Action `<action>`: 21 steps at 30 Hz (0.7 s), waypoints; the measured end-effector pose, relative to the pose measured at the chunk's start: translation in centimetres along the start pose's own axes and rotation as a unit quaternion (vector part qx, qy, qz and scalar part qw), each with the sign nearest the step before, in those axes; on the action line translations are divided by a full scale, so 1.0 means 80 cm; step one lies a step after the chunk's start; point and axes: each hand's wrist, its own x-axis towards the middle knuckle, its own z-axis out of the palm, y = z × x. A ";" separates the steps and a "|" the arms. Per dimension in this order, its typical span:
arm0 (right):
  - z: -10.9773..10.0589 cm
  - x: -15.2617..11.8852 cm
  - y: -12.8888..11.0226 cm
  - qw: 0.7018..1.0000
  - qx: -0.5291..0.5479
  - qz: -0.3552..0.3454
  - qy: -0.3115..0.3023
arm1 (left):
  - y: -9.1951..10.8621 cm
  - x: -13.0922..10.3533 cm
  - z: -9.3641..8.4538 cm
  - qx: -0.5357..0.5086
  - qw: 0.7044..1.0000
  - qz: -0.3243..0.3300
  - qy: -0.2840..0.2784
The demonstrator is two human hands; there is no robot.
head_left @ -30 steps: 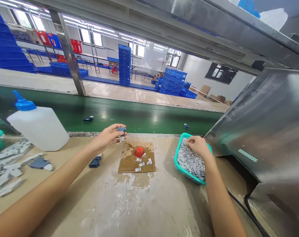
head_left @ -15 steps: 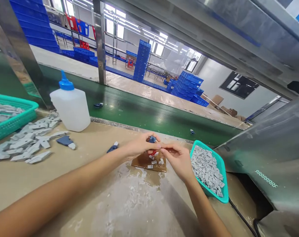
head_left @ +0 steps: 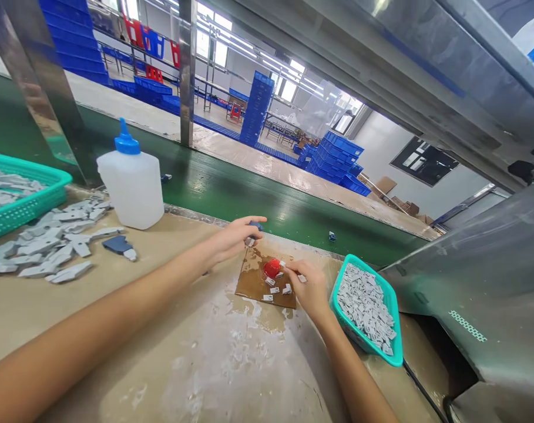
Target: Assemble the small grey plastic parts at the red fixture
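- Blue-grey part (head_left: 256, 225), 1 pc: in the L hand, above the far L corner of the brown board; pale lower end shows below the fingers.
- L hand (head_left: 237, 236): curled round the blue-grey part, one finger stretched out to the R; rest of grip partly hidden.
- R hand (head_left: 309, 285): thumb & fingers pinched on the small light-grey piece, over the R side of the board.
- Small light-grey piece (head_left: 282, 264), 1 pc: at R fingertips, just beside the red dome; contact w/ dome can't be told.
- Red dome (head_left: 271, 269), 1 pc: on the board, shiny, wet-looking.
- Brown board (head_left: 245, 283), 1 pc: flat on the worktable (head_left: 178, 358), wet patches on top; tabletop also wet nr its front edge.
- Loose light pcs (head_left: 268, 298), several: lying on the board, in front of the dome.
- R teal basket (head_left: 396, 323), 1 pc: R of the R hand, filled w/ small grey pcs (head_left: 366, 305).
- Dark part w/ pale tip (head_left: 117, 244), 1 pc: on table, L side, next to the grey parts pile (head_left: 55, 247).
- L teal basket (head_left: 33, 208), 1 pc: far L, holds more grey pcs.
- White bottle (head_left: 132, 191), 1 pc: blue nozzle cap, upright nr the table's back edge.
- Green belt (head_left: 214, 185): behind table; 2 small dark items on it, well apart, one partly hidden behind bottle.
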 end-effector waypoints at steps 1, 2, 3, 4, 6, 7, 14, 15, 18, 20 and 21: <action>0.004 -0.001 0.003 1.000 -0.002 0.003 -0.005 | 0.003 0.002 -0.004 -0.015 1.000 -0.003 0.009; 0.007 -0.001 0.005 1.000 -0.005 0.004 -0.009 | 0.005 0.004 -0.006 -0.028 0.999 -0.011 0.014; 0.009 -0.001 0.006 1.000 -0.009 0.001 -0.014 | 0.006 0.004 -0.008 -0.038 0.999 -0.019 0.015; 0.011 -0.001 0.007 1.000 -0.012 -0.003 -0.018 | 0.006 0.005 -0.009 -0.045 0.999 -0.028 0.013; 0.013 -0.001 0.008 0.999 -0.020 -0.011 -0.026 | 0.003 0.005 -0.009 -0.053 0.998 -0.036 0.005; 0.013 0.000 0.008 0.999 -0.024 -0.014 -0.029 | 0.001 0.005 -0.009 -0.056 0.998 -0.032 0.001; 0.012 -0.001 0.010 0.998 -0.040 -0.021 -0.036 | -0.008 0.009 -0.015 0.073 0.997 0.026 0.008; 0.012 -0.001 0.010 0.998 -0.042 -0.021 -0.034 | -0.008 0.010 -0.015 0.107 0.993 0.040 0.010; 0.013 -0.001 0.009 0.998 -0.041 -0.026 -0.026 | -0.010 0.008 -0.015 0.174 0.982 0.072 0.001; 0.012 -0.001 0.007 0.999 -0.035 -0.031 -0.013 | -0.010 0.007 -0.013 0.184 0.980 0.076 -0.013; 0.011 0.000 0.005 0.999 -0.028 -0.035 0.000 | -0.010 0.005 -0.012 0.180 0.981 0.071 -0.025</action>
